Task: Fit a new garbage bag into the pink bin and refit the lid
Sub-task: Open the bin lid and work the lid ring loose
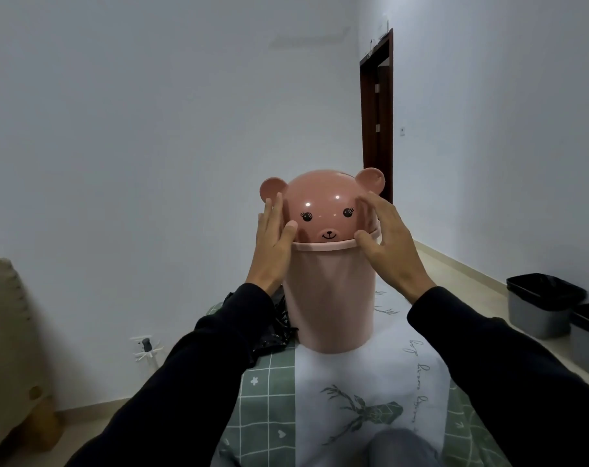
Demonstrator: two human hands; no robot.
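Note:
The pink bin stands upright on a green and white bedsheet in the middle of the view. Its domed bear-face lid, with two round ears, sits on the bin's rim. My left hand lies flat against the lid's left side, thumb on the front near the rim. My right hand cups the lid's right side, thumb at the rim. Fingers of both hands are spread. A dark crumpled bag lies beside the bin on the left, partly hidden by my left sleeve.
Two grey bins with black liners stand on the floor at the right by the wall. A dark wooden door is behind. A beige piece of furniture stands at left, and a wall socket with a plug is low on the wall.

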